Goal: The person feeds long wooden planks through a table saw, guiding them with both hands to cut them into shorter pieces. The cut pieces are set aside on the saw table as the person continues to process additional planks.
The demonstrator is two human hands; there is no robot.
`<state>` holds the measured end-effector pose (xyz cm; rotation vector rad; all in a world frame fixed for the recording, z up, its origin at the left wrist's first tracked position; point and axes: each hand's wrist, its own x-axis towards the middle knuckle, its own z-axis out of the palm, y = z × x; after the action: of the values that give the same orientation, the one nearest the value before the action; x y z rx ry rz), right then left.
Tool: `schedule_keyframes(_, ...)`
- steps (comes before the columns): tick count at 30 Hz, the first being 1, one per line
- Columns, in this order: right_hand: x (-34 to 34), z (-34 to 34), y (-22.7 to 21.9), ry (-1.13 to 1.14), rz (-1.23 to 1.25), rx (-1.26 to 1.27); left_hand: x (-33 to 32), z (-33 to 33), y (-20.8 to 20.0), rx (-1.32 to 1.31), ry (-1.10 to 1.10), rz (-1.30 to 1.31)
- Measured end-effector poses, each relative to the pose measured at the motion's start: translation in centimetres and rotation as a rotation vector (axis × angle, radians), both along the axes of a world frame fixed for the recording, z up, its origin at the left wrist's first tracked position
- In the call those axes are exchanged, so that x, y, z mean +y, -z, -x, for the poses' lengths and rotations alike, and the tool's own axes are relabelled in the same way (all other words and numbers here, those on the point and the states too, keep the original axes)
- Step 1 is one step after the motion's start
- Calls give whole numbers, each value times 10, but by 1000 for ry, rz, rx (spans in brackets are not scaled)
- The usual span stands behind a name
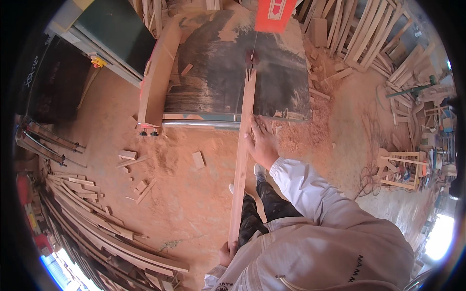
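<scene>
From my distant seat, I see the long, narrow, reddish-tan wooden plank [240,167] reaching from low in view up to its slotted far end on the dark, dust-streaked machine desk [216,63]. My left hand [226,253] grasps the near end; my right hand [264,145] lies on the right edge, fingers spread, not clenched. I judge it stiff, fairly light, perhaps slick with dust. The thin prongs look breakable, so I'd hold the solid middle and near end.

Left hand [225,253]: gripping long board [238,189] | right hand [263,141]: against it (fingers spread)
</scene>
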<state>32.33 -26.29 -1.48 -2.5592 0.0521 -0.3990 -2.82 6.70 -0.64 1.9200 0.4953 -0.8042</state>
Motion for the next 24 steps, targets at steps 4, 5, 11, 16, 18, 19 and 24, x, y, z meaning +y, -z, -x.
schedule_keyframes(4, 9, 14, -10, -23, -102, 46, 8, 7, -9, -26, 13, -19)
schedule_keyframes(5, 12, 16, -16, 4, -244, 185, 12, 14, -6, -35, 10, -21)
schedule_keyframes(11, 41, 44, -20, 136, -658, 206, 32, 43, -3, -39, -4, -35)
schedule_keyframes(16, 49, 51, 4, 217, -637, 305, 41, 36, -23, -77, 5, -68)
schedule_keyframes(18, 53, 56, 4, 228, -851, 429, 50, 39, -27, -98, -6, -52)
schedule_keyframes(19, 57, 60, 4, 231, -958, 493, 58, 41, -25, -94, 3, -50)
schedule_keyframes(24, 83, 73, 4, 164, -1005, 580, 94, 63, -22, -179, 61, -113)
